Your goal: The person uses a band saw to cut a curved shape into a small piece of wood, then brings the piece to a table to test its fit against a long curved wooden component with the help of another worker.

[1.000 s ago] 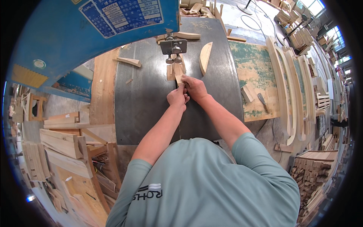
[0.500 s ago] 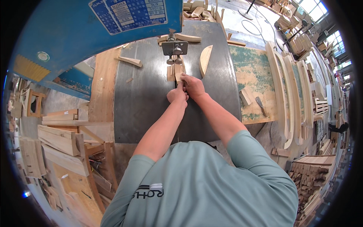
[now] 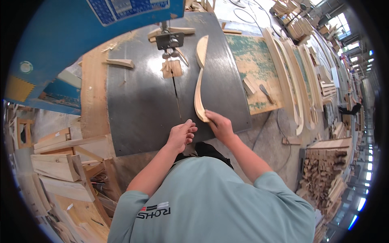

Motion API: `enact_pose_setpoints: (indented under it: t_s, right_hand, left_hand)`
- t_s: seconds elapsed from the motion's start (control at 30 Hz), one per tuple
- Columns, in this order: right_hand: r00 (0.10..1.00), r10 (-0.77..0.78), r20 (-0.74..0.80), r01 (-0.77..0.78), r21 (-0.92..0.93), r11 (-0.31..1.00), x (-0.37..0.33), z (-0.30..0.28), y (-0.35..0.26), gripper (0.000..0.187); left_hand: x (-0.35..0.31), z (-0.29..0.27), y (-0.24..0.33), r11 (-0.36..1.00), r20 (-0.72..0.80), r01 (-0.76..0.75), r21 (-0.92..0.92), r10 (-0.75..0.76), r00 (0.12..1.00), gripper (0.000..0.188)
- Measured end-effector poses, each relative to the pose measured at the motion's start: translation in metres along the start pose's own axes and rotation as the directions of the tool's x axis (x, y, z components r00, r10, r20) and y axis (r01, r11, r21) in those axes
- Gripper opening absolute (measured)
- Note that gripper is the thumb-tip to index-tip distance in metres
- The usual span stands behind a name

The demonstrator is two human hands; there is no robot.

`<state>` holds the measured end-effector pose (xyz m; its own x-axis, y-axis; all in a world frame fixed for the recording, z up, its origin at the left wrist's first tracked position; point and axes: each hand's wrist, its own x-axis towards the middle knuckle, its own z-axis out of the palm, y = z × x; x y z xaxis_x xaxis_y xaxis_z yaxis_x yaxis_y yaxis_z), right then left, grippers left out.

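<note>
At the near right of a bandsaw's dark metal table, my right hand grips the near end of a slender curved wooden piece. Its far tip meets, or nearly meets, a half-moon wood offcut lying on the table. My left hand hovers over the front edge, fingers loosely curled with nothing visible in them. Ahead stands the saw's blade guide above a pale wooden insert, from which a slot runs toward me. Slim wood scraps lie around the guide.
The saw's blue frame rises at the left. A wedge-shaped offcut lies on the table's left side. To the right, a worn green board carries a wood block and a scraper. Stacked lumber stands further right.
Both hands have drawn back from the blade toward me and come apart. The curved piece is now in my right hand, right of the slot. The view has also shifted.
</note>
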<state>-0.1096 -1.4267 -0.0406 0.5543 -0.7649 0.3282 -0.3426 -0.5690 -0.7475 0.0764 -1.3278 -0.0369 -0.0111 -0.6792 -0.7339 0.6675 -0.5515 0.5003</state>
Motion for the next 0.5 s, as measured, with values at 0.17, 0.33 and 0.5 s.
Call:
enact_pose_setpoints:
  t_s: [0.17,0.33,0.5]
  right_hand:
    - [0.983,0.162,0.083,-0.177,0.22,0.959,-0.089,-0.032,-0.06,0.025]
    - [0.966,-0.036,0.257,-0.068,0.385,0.921,-0.103,-0.02,-0.054,0.034]
    - [0.693,-0.259,0.673,-0.048,0.402,0.914,-0.101,0.012,-0.063,0.046]
  left_hand:
    - [-0.016,-0.014,-0.043,0.977,0.35,0.053,-0.205,0.022,0.936,0.039]
    - [-0.072,-0.013,-0.075,0.884,0.12,-0.203,-0.422,0.276,0.954,0.03]
    - [-0.15,-0.037,-0.134,0.672,-0.388,-0.653,-0.349,0.531,0.753,0.022]
